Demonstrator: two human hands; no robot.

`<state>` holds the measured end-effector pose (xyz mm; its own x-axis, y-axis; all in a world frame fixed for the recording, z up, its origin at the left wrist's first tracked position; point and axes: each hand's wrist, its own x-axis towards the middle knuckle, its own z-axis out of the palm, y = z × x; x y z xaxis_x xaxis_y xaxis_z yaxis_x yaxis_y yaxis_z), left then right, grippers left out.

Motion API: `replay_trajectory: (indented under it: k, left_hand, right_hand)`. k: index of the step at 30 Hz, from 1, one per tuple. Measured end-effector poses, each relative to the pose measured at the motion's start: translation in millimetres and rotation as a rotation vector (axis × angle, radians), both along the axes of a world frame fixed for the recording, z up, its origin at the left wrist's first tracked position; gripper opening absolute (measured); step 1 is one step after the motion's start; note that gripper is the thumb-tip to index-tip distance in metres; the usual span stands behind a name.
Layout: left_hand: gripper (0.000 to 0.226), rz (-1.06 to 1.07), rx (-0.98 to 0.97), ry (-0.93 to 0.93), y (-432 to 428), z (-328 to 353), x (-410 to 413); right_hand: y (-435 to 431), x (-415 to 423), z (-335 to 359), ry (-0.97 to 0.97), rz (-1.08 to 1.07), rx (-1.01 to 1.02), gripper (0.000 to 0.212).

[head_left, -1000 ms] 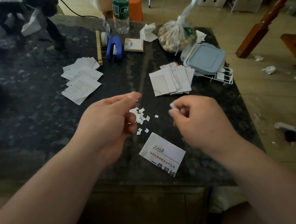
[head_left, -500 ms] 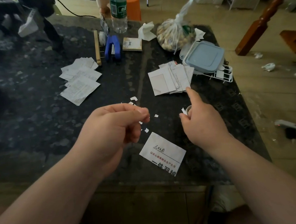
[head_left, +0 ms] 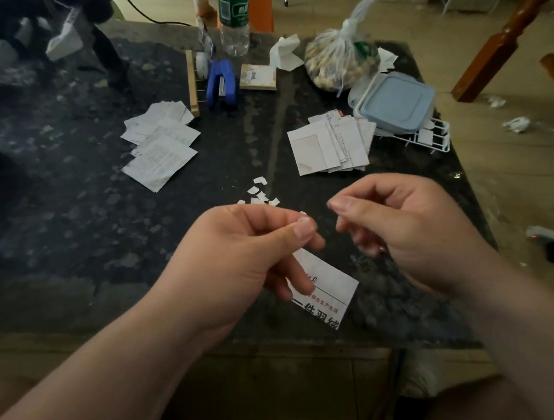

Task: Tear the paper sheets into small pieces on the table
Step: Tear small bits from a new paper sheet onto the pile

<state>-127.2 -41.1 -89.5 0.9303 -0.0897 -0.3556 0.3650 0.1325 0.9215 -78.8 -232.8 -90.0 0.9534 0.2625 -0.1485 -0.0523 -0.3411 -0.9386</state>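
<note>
Now left hand [head_left: 239, 257], right hand [head_left: 406, 231] both curled, grasp unclear — two paper stacks [head_left: 161, 149] [head_left: 328, 145], one printed sheet [head_left: 330, 282]

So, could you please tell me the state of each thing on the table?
left hand: fingers curled, thumb on forefinger
right hand: fingers curled, nothing visible in it
printed sheet: flat on table
scraps: torn, scattered
left paper stack: untorn
right paper stack: untorn
bag: knotted shut
blue box: lid on
bottle: upright
</note>
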Motion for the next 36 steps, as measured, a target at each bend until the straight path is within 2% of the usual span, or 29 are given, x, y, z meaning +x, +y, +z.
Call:
replay_trajectory:
  k: [2, 5, 8, 13, 19, 21, 23, 24, 26, 29, 32, 36]
  left_hand:
    - [0.013, -0.018, -0.014, -0.007, -4.4, -0.3, -2.0]
    - [0.017, -0.035, -0.068, 0.002, -7.5, -2.8, -2.8]
    - [0.017, -0.069, -0.109, 0.018, -8.3, -5.8, -0.6]
    - [0.016, -0.073, -0.143, 0.027, -11.7, -9.4, 0.2]
    - [0.03, -0.137, -0.336, 0.074, -6.6, -8.2, -0.3]
    - [0.043, -0.165, -0.417, 0.077, -3.0, -8.1, 0.6]
    - [0.054, -0.149, -0.431, 0.076, -0.3, -9.9, 2.1]
    - [0.057, -0.14, -0.399, 0.061, 0.6, -11.8, 2.8]
    - [0.059, -0.149, -0.288, 0.007, 0.1, -13.9, 2.5]
    - [0.059, -0.182, -0.188, -0.021, -2.3, -14.2, 1.0]
    - [0.084, -0.216, -0.153, -0.028, -2.9, -12.2, 0.4]
    - [0.097, -0.207, -0.169, -0.05, -2.2, -11.6, 1.5]
  right_hand:
    - [2.0, -4.2, 1.7, 0.123, 0.093, 0.105, 0.022]
    - [4.2, -5.5, 1.8, 0.124, 0.176, 0.131, 0.016]
    - [1.5, -3.4, 1.8, 0.099, 0.153, 0.109, 0.013]
    - [1.0, -4.4, 6.0, 0.209, 0.121, 0.202, 0.021]
    - [2.1, -1.7, 6.0, 0.336, 0.013, 0.308, 0.02]
    - [1.0, -1.6, 5.9, 0.196, -0.042, 0.23, 0.025]
    - [-3.6, -2.0, 5.9, -0.111, -0.084, -0.045, 0.018]
    - [-5.3, -2.3, 7.5, -0.234, -0.092, -0.154, 0.014]
    - [-5.4, -4.7, 11.8, -0.297, -0.062, -0.196, 0.012]
    - [-1.8, -8.6, 12.9, -0.16, 0.027, -0.095, 0.012]
    - [-1.5, -7.3, 7.7, -0.064, 0.031, -0.026, 0.013]
    - [-2.4, -4.6, 4.7, 0.064, -0.003, 0.097, 0.013]
